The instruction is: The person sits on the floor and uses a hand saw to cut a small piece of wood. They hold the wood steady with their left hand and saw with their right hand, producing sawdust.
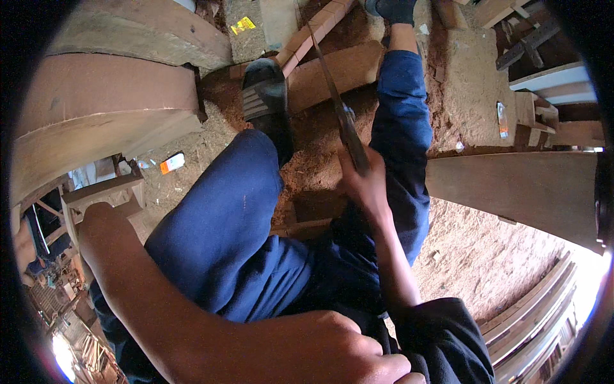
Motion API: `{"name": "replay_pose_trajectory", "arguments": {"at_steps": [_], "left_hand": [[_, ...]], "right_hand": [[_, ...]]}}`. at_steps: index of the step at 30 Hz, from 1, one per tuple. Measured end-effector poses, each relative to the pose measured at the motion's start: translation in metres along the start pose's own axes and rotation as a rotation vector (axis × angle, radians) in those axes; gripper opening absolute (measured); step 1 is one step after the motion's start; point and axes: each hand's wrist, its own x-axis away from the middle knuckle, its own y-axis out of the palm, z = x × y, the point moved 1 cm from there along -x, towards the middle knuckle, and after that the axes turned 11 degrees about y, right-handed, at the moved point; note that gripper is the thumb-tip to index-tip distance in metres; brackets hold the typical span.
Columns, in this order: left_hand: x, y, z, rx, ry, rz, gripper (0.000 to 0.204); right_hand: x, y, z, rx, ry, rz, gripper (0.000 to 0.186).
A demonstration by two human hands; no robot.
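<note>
My right hand (366, 174) is closed round the near end of a long, narrow dark tool (334, 96), like a saw blade seen edge-on. It tapers to a thin line at the top edge, between my legs. My left arm bends across the lower left. My left hand (358, 355) is curled closed at my chest, against my black sleeve (448, 339); whatever it holds is hidden. Beyond the tool lie a reddish strip of wood (314, 35) with crosswise lines and a wide board (339, 73). My sandalled left foot (263, 89) is by the strip's near end.
Thick timbers (109, 93) stand at the left, and a broad plank (511, 185) at the right. A stack of boards (537, 313) lies lower right. Sawdust and wrappers (172, 162) litter the floor. A small wooden frame (105, 192) stands near my left elbow.
</note>
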Motion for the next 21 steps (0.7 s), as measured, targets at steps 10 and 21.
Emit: {"name": "replay_pose_trajectory", "arguments": {"at_steps": [10,21], "left_hand": [[-0.002,-0.007,0.0,0.021,-0.036,-0.083,0.014],[-0.006,-0.006,0.002,0.067,-0.034,-0.115,0.018]], "right_hand": [[0.045,-0.006,0.005,-0.109,-0.026,0.036,0.018],[0.035,-0.005,0.013,-0.102,-0.037,0.014,0.019]]}}
